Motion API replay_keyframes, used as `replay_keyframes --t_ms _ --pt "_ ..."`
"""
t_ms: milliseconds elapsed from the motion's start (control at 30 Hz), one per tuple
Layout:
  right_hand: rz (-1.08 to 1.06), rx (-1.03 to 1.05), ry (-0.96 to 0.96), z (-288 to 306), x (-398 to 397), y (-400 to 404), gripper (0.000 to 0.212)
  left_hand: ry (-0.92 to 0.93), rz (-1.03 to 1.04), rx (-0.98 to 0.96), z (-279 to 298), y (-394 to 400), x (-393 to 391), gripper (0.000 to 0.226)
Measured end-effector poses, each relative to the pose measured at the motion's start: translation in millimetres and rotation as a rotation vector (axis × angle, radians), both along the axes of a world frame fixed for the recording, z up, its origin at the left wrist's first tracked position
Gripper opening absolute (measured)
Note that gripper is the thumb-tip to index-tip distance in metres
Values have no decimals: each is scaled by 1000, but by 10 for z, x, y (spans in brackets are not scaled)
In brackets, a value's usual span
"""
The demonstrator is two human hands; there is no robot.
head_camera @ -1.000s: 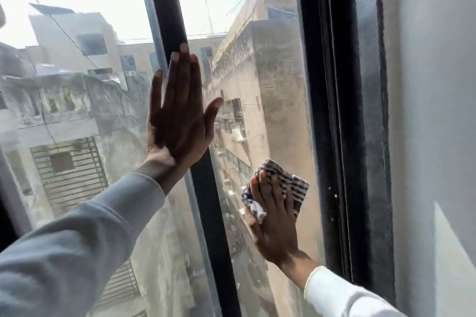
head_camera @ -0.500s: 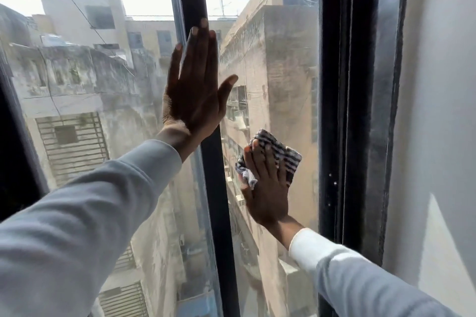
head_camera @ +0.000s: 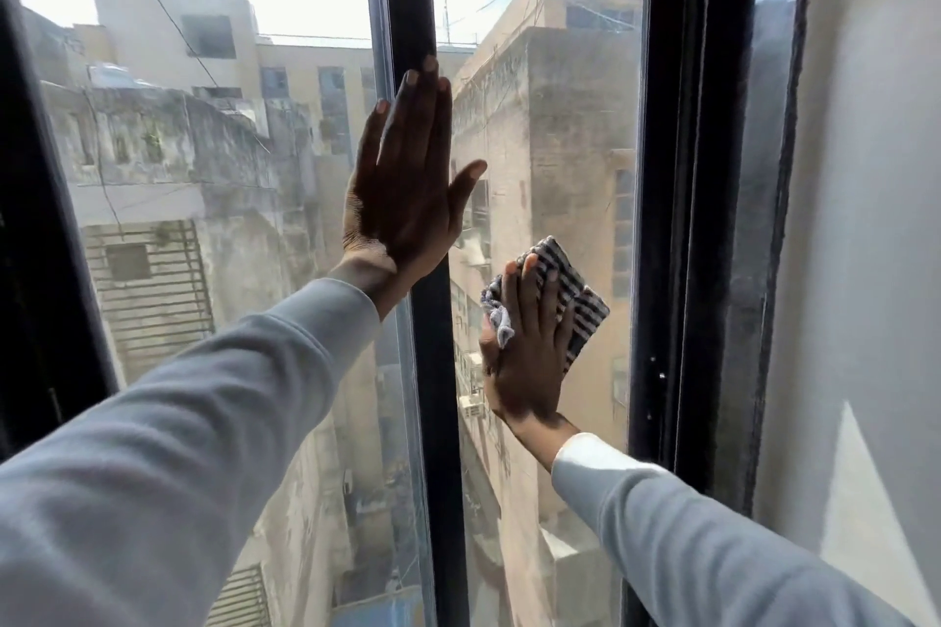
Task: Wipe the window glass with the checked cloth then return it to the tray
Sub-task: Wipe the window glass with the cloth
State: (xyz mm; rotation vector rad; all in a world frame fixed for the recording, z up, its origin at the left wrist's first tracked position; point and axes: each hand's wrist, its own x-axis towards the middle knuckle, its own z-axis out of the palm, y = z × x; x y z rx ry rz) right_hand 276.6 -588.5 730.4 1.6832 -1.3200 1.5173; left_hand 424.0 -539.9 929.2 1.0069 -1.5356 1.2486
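The right hand (head_camera: 524,346) lies flat on the window glass (head_camera: 550,127) of the right-hand pane, fingers spread and pointing up, pressing the checked cloth (head_camera: 575,290) against it — so the grip here is an open palm pinning the cloth, not a fist round it. Most of the cloth is hidden under the hand; only its striped upper corner and right edge stick out past the fingertips, and a paler frayed bit curls out beside the thumb. The left hand (head_camera: 407,188) is open too, empty, fingers together and the thumb splayed off to the right; it rests upright over the dark centre bar (head_camera: 433,372) of the frame, its outer edge lapping onto the left pane. Whether the palm bears on the bar or the glass I cannot make out. Both grey sleeves (head_camera: 193,448) run out of the bottom of the view, so the arms are cut off. The glass is hazy and smeared, and the buildings (head_camera: 168,158) beyond look soft through it. A pale rounded shape at the top left corner is cropped and I cannot tell what it is. To the right, a white wall (head_camera: 876,168) closes off the scene beyond the black outer frame (head_camera: 682,219).
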Motion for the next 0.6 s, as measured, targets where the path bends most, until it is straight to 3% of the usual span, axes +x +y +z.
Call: replay_keyframes --t_ms 100,167,200,333,467,600 --pt "2 -147 327 534 -324 -183 64 -1 -7 -13 0 -18 5 80" --pt "-9 -192 278 791 -519 -262 62 -12 -3 -5 5 -11 6 80" --pt "-29 -177 150 811 -570 -257 63 -11 1 13 10 10 4 81" --pt "-101 99 -691 251 -149 91 73 -7 -16 93 14 111 -10 80" --pt "147 305 -774 -49 384 442 79 16 -5 178 3 242 -56 79" --pt "648 564 -1163 379 43 842 65 84 -110 367 -40 445 -100 79"
